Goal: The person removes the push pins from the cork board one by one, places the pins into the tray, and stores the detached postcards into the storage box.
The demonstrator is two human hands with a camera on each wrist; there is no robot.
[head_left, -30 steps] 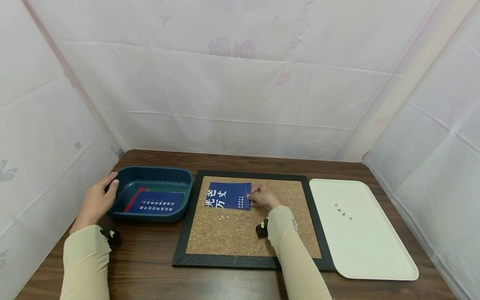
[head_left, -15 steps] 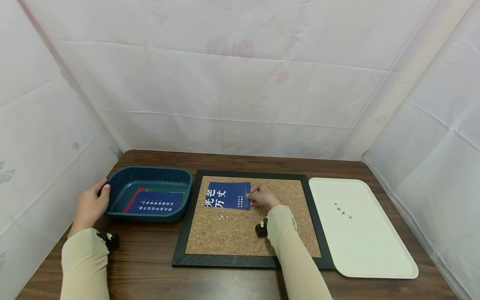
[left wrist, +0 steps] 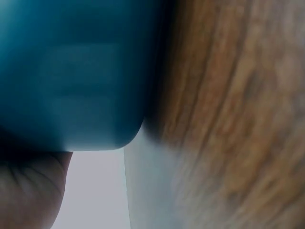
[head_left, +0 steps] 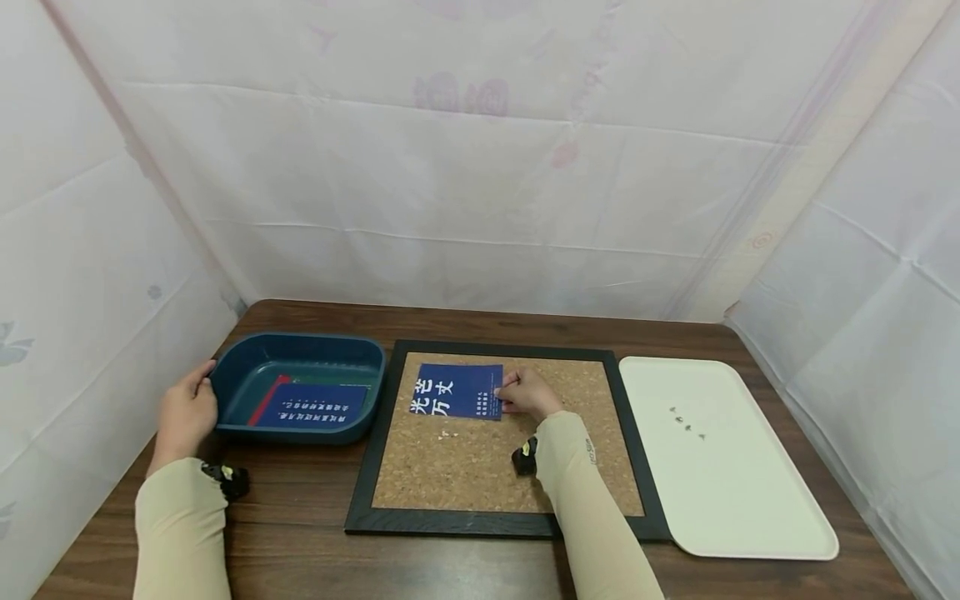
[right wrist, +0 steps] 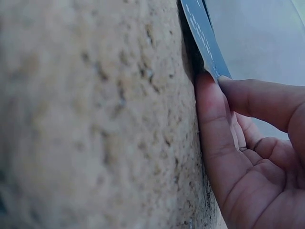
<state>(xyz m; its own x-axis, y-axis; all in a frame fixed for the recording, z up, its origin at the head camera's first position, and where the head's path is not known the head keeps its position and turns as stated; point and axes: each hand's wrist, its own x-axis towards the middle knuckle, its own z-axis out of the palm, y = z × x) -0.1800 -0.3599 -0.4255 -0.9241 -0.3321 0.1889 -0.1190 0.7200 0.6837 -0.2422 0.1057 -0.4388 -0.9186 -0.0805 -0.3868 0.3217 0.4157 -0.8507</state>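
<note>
My right hand (head_left: pixel 531 394) pinches the right edge of a blue printed card (head_left: pixel 456 392) with white characters between thumb and forefinger. That card lies over the upper left part of a black-framed cork board (head_left: pixel 502 475). In the right wrist view, the forefinger is under the edge of the card (right wrist: pixel 206 40), close against the cork. My left hand (head_left: pixel 184 414) is at the left side of a dark teal plastic tub (head_left: pixel 300 340), its fingertips right at the outer edge. Inside the tub lies another blue card (head_left: pixel 318 406) with a red strip. The left wrist view is mostly filled by the tub's wall (left wrist: pixel 81 76).
A cream tray (head_left: pixel 735 492) stands right of the board, with several tiny metallic pieces (head_left: pixel 686 426) on it. Tub, board and tray sit in a row on a dark wood table (head_left: pixel 300 533). White sheeting (head_left: pixel 450 183) hangs behind and on both sides.
My left hand has drawn back leftward from the tub's rim, its thumb no longer over the edge. The right hand and its card have stayed in place.
</note>
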